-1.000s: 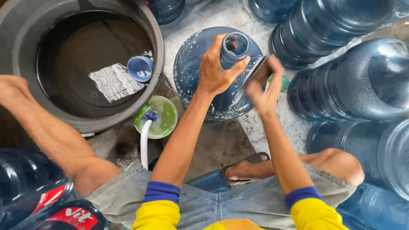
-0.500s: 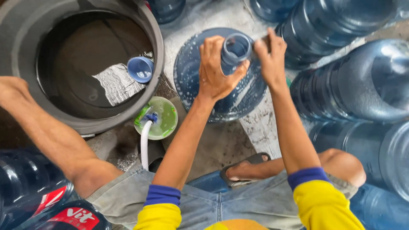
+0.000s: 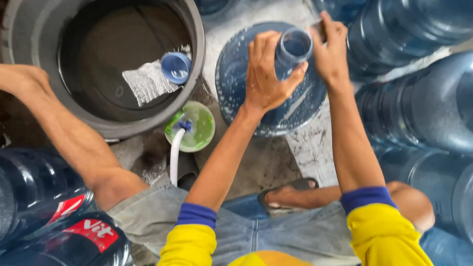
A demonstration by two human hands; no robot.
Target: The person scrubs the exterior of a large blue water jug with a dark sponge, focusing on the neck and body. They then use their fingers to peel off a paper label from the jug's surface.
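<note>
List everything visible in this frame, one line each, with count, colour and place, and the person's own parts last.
upright water jug: one, blue, wet, centre top, open neck
stacked water jugs: several, blue, lying along the right side
labelled jugs: two or more, dark blue with red labels, bottom left
tub: one, grey, round, top left, dark water inside
small cup: one, blue, floating in the tub
small bowl: one, green, below the tub
hose: one, white, running into the bowl
sandal: one, dark, on the foot at bottom centre
left hand: gripping the jug's neck
right hand: at the neck's right side, holding a small item I cannot make out
</note>
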